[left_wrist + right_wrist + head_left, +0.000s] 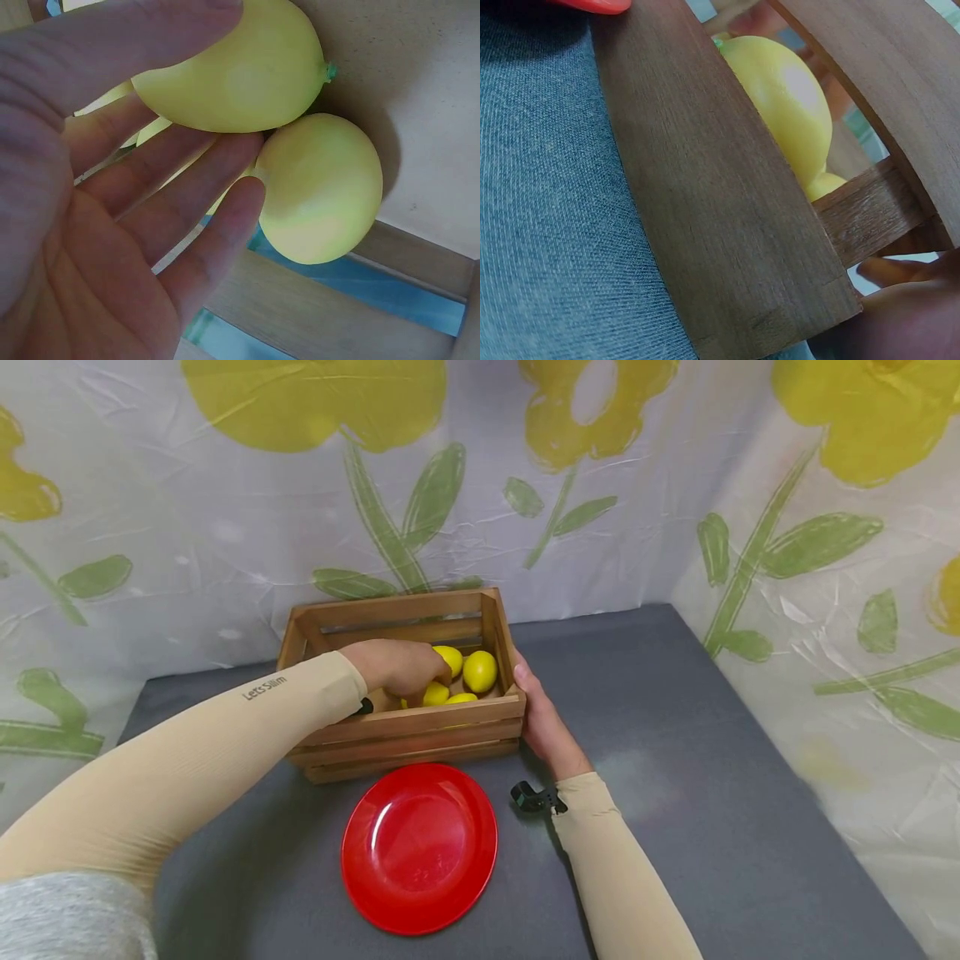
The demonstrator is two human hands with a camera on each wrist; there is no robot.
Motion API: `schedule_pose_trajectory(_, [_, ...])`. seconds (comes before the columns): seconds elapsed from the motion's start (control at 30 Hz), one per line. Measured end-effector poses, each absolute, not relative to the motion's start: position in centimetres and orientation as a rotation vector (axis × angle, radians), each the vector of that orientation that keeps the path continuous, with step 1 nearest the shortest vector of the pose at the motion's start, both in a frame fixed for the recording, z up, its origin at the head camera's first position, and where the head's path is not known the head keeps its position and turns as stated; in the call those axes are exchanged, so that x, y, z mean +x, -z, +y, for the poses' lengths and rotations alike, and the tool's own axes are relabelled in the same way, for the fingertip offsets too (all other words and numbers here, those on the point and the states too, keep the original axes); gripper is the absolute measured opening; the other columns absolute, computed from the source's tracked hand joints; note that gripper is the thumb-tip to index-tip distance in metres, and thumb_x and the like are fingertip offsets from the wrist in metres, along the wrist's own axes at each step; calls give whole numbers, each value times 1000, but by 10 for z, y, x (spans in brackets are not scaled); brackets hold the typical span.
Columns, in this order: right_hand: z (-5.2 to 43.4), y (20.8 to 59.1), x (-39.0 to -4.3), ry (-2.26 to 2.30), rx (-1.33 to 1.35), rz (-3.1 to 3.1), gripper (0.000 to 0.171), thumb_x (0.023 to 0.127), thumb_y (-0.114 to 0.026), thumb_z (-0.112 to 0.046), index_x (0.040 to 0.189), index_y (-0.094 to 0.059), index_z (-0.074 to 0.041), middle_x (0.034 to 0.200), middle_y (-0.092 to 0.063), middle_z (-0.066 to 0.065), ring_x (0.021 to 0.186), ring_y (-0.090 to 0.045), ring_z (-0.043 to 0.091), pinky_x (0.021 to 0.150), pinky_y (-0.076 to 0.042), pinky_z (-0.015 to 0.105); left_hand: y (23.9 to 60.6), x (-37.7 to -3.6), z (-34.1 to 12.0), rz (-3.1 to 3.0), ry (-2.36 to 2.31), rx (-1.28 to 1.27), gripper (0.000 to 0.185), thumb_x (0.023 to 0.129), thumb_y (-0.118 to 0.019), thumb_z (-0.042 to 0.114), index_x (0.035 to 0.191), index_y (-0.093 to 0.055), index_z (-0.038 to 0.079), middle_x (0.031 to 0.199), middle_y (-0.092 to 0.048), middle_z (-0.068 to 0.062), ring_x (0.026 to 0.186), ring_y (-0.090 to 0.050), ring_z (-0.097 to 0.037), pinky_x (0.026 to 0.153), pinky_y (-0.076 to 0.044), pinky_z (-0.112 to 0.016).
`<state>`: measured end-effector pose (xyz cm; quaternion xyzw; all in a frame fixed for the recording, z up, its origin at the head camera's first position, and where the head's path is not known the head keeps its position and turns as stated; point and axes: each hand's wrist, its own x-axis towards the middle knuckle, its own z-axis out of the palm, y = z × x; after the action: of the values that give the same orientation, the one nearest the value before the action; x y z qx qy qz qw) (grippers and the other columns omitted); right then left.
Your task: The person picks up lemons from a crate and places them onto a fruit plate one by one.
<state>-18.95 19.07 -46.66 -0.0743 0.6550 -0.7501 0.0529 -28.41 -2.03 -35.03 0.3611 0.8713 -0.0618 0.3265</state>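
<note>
My left hand (pixel 396 665) reaches down into a slatted wooden crate (pixel 408 727). In the left wrist view its thumb lies over a yellow lemon (pixel 247 82) with a green tip, and the fingers pass along the lemon's other side. A second lemon (pixel 322 187) sits against the fingertips. Several lemons are grouped in the crate's right half, one lemon (pixel 480 672) beside the right end wall. Outside that end, my right hand (pixel 546 727) grips the crate near its front corner. In the right wrist view a lemon (pixel 791 105) shows through the gap between slats.
A round red plate (pixel 420 852) lies on the dark grey table (pixel 660 760), just in front of the crate. Behind the crate hangs a pale sheet (pixel 247 527) with yellow flowers, which continues along the right side.
</note>
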Motion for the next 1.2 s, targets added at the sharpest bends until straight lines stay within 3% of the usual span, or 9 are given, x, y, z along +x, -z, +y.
schedule_pose_trajectory(0.2, [190,467,-189,2290,-244,1997,90,99,-36,-64,175,-12,-24,181,-12,9,166,-14,36,134,-10,67,351,-284,-19,2263,166,919,60,97,-78,7,153,-60,14,127,-63,-8,109,-58,-25,84,-53,-31])
schedule_pose_trajectory(0.4, [187,465,-188,2280,-248,1992,89,99,-35,-65,175,-11,-25,181,-12,9,166,-14,36,134,-11,67,348,-280,-24,2248,195,937,51,96,-76,3,145,-65,13,118,-66,-8,104,-58,-25,88,-54,-35])
schedule_pose_trajectory(0.6, [188,466,-188,2317,-253,1949,88,100,-35,-63,175,-11,-23,181,-10,9,166,-14,35,135,-10,65,336,-279,-31,2296,147,901,58,95,-77,8,150,-63,15,133,-65,-9,114,-59,-28,99,-57,-40])
schedule_pose_trajectory(0.73, [189,467,-189,2348,-269,1929,88,102,-35,-63,176,-11,-21,182,-10,10,167,-13,33,136,-8,62,321,-278,-37,2365,105,934,60,90,-77,9,148,-64,14,135,-66,-10,114,-59,-29,94,-56,-40])
schedule_pose_trajectory(0.93, [187,468,-189,2325,-258,1940,90,101,-35,-65,175,-12,-21,181,-11,11,166,-14,34,135,-10,63,293,-265,-52,2444,53,989,58,89,-76,13,146,-66,13,136,-68,-9,115,-59,-29,100,-53,-43])
schedule_pose_trajectory(1.07, [187,466,-188,2329,-238,1950,90,100,-35,-65,175,-12,-21,181,-11,12,165,-15,36,134,-11,65,276,-257,-61,2483,20,1038,49,89,-75,14,137,-70,13,127,-70,-6,109,-60,-28,96,-52,-43])
schedule_pose_trajectory(1.2, [187,466,-187,2339,-227,1950,91,100,-35,-65,175,-11,-20,180,-11,14,162,-17,38,133,-13,65,263,-248,-72,2509,36,1066,47,89,-75,12,136,-70,12,130,-71,-7,110,-61,-28,98,-53,-44])
